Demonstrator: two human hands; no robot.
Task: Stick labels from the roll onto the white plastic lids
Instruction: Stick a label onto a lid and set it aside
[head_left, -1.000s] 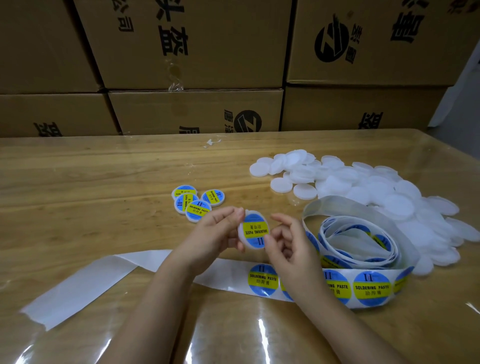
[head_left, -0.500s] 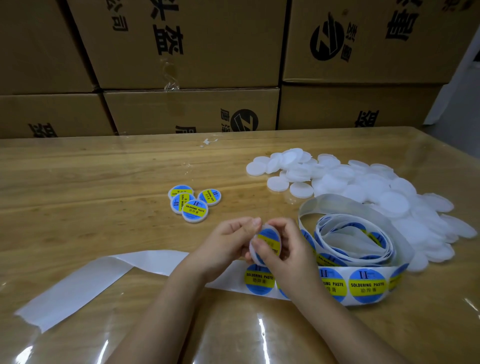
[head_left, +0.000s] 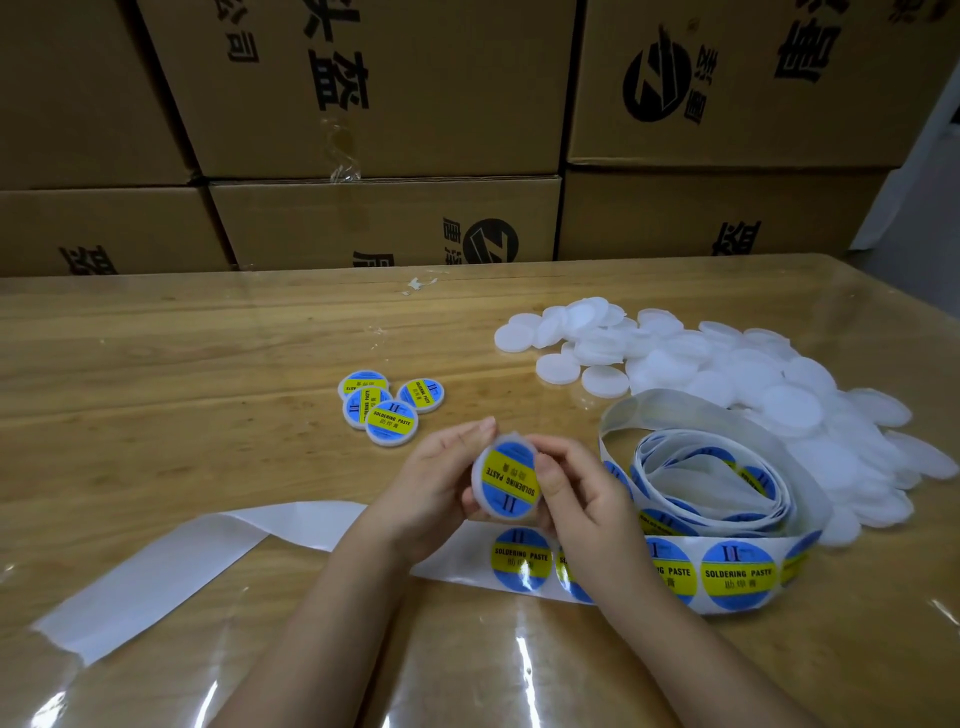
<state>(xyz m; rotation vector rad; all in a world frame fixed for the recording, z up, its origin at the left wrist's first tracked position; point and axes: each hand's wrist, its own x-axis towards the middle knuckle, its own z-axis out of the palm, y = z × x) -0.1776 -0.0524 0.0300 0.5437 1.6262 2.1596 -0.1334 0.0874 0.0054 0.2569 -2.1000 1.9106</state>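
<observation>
Now I hold one white lid up off the table between both hands, its face turned toward me. My left hand grips the left rim, with the fingers curled behind it and the thumb lying along the upper edge. My right hand pinches the right rim, thumb pressed flat on the front and the other fingers curled round behind. A round blue and yellow label covers nearly the whole face of the lid; its words SOLDERING PASTE read tilted and upside down to me.

Just to the right of my right hand lies the label roll, loosely coiled on the table. Its strip runs leftward under my wrists. Unused labels sit on the stretch nearest the coil, and beyond them the bare backing trails off toward the left.

Four labelled lids lie close together just beyond my left hand, some overlapping. A pile of plain white lids spreads behind and to the right of the roll. Cardboard boxes are stacked along the far edge of the table.
</observation>
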